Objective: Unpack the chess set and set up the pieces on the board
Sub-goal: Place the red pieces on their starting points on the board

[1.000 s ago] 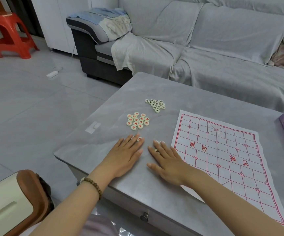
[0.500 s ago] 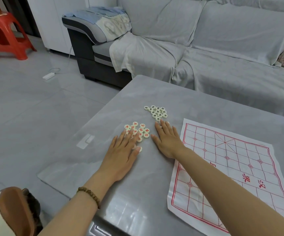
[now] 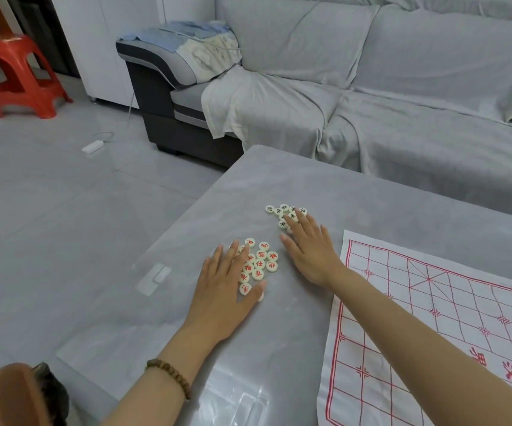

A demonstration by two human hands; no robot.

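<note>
We have slid our left hand [image 3: 224, 293] onto the red pieces [image 3: 271, 265], right hand [image 3: 310, 253] onto the black pieces [image 3: 285, 207], each grip released flat, ready for sorting

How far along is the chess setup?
Done: the board lies unrolled on the table, with a red pile and a black pile sorted out beside it. In hand: the left hand rests flat on the red pile, the right hand on the black pile. Left: all the placing; nothing stands on the board yet.
</note>
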